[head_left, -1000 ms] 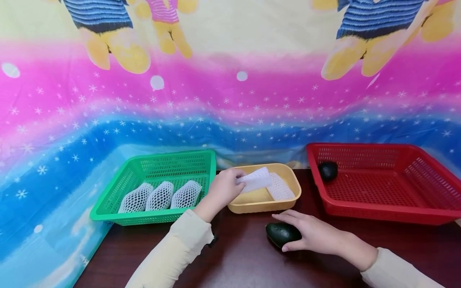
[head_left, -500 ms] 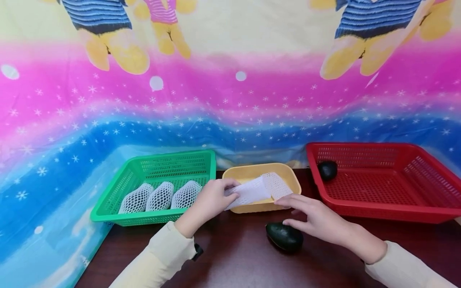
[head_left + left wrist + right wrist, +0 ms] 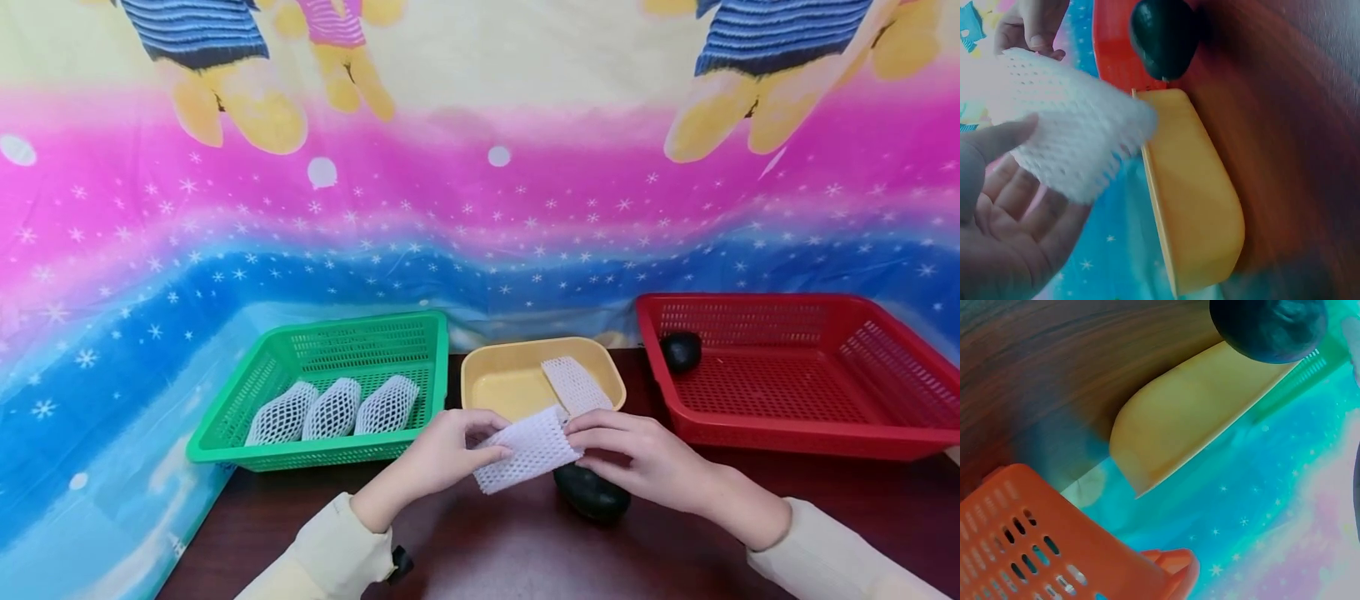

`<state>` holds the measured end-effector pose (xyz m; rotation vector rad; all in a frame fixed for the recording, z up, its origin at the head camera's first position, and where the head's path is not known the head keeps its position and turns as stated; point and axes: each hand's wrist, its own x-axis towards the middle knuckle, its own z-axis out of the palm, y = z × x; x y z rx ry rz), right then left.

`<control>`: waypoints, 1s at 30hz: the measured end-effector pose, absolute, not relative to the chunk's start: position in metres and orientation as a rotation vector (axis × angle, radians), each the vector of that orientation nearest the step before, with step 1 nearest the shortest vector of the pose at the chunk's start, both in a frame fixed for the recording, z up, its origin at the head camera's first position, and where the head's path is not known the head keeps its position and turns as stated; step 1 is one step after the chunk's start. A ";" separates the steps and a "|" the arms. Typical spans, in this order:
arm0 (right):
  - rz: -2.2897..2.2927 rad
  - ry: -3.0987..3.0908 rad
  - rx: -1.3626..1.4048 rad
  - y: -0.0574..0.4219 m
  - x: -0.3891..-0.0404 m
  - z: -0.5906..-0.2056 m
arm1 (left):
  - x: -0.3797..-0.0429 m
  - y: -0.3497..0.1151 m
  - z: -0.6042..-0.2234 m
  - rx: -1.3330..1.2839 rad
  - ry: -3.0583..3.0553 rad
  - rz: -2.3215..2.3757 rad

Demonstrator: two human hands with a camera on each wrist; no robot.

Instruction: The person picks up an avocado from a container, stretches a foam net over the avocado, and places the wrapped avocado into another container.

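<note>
Between both hands hangs a white foam net sleeve (image 3: 528, 454), in front of the yellow tub. My left hand (image 3: 435, 458) pinches its left end, thumb on the near face and fingers behind, as the left wrist view shows of the net (image 3: 1079, 125). At its right end my right hand (image 3: 645, 454) pinches the edge with its fingertips. Below the right fingers a dark green, avocado-like fruit (image 3: 592, 496) lies on the table, partly covered by sleeve and hand. A second flat foam net (image 3: 576, 385) leans inside the yellow tub (image 3: 495, 387).
To the left stands a green basket (image 3: 315, 456) holding three net-wrapped fruits (image 3: 332, 410). A red basket (image 3: 787, 437) on the right contains one dark fruit (image 3: 681, 352) at its left side. A printed cloth (image 3: 480, 192) hangs behind the brown table (image 3: 480, 550).
The left hand has brought the net sleeve out of the yellow tub toward the front. The right hand has left the fruit and now grips the sleeve's other end.
</note>
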<state>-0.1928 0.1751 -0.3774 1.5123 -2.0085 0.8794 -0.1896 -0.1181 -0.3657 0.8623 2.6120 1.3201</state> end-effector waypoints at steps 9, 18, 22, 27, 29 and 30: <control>0.824 -1.951 1.598 0.168 -0.191 -0.377 | -0.181 -0.115 -0.368 0.867 2.391 1.464; 0.763 -1.934 1.610 0.161 -0.187 -0.377 | -0.177 -0.109 -0.371 0.968 2.435 1.505; 0.774 -1.918 1.567 0.160 -0.187 -0.376 | -0.176 -0.112 -0.373 0.954 2.531 1.527; 0.797 -1.844 1.513 0.160 -0.188 -0.376 | -0.173 -0.119 -0.372 0.919 2.621 1.565; 0.809 -1.817 1.513 0.160 -0.189 -0.375 | -0.172 -0.122 -0.371 0.890 2.671 1.561; 0.813 -1.807 1.514 0.161 -0.189 -0.375 | -0.172 -0.124 -0.371 0.876 2.694 1.553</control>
